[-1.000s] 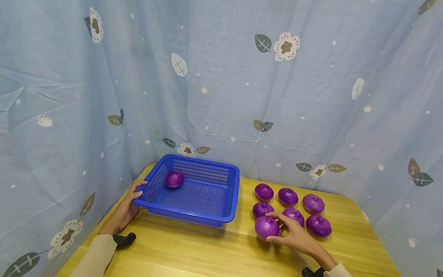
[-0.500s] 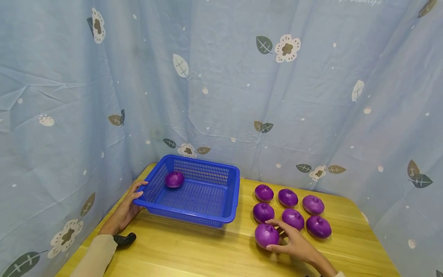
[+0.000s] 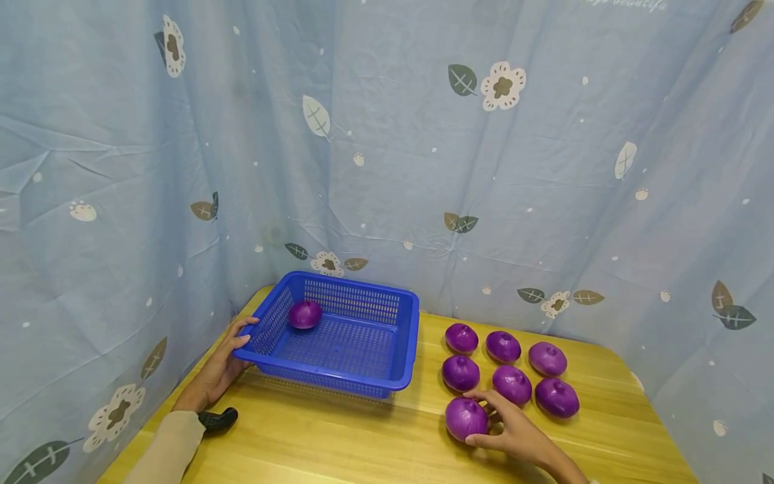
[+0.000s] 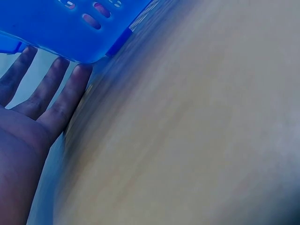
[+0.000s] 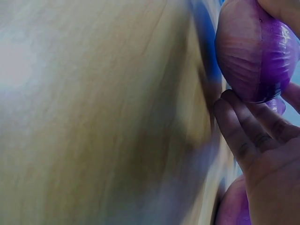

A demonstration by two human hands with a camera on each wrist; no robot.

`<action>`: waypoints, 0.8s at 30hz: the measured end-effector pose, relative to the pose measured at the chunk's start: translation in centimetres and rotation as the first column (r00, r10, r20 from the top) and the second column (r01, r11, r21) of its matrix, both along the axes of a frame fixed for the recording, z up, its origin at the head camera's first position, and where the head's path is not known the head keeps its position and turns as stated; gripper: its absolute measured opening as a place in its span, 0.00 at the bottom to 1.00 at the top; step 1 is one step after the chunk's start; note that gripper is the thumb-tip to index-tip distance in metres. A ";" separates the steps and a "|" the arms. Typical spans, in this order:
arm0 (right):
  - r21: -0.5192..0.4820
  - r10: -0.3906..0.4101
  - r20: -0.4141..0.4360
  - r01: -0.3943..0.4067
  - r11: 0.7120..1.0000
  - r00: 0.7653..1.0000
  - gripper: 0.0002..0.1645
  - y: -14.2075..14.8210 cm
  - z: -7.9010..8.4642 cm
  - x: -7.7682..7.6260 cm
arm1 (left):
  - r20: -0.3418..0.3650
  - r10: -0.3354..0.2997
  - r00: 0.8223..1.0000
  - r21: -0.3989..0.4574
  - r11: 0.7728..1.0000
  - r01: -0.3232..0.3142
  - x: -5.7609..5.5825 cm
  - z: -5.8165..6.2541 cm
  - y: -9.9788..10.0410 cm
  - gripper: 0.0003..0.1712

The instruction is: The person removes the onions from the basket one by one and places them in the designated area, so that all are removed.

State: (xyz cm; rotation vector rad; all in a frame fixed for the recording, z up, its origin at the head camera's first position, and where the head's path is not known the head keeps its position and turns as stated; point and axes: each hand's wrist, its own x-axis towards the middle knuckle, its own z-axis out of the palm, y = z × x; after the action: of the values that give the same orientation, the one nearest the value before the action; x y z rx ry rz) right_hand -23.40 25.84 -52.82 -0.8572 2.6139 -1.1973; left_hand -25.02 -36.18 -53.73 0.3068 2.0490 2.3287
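In the head view, my right hand (image 3: 510, 430) holds a purple onion (image 3: 466, 419) between thumb and fingers, at the near edge of the onion group. The right wrist view shows this onion (image 5: 258, 51) pinched at its side, with the other fingers stretched beneath it. My left hand (image 3: 220, 366) grips the left rim of a blue plastic basket (image 3: 338, 368), thumb and a finger over the rim. In the left wrist view, three fingers (image 4: 63, 98) lie straight against its outer wall. One purple onion (image 3: 305, 314) sits inside the basket, at its back left.
Several more purple onions stand right of the basket in two rough rows, among them a back-row onion (image 3: 503, 347) and a front-right onion (image 3: 557, 397). The yellow wooden table (image 3: 338, 444) meets a pale blue patterned curtain (image 3: 387, 168) at the back and sides.
My right hand has moved a little toward the near table edge with the onion, away from the other onions. The left hand and basket stay put.
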 end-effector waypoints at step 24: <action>-0.001 0.042 -0.122 -0.042 0.999 0.992 0.39 0.6 2.8 -0.7 | -0.016 -0.010 1.000 -0.003 1.000 0.010 0.0 0.1 -0.1 0.27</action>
State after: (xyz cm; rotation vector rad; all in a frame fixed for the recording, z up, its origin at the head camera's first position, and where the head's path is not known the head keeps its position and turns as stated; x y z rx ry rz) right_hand -24.10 26.46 -50.01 -1.0111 2.6740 -1.1741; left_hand -25.06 -36.33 -53.66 0.3359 2.0528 2.3242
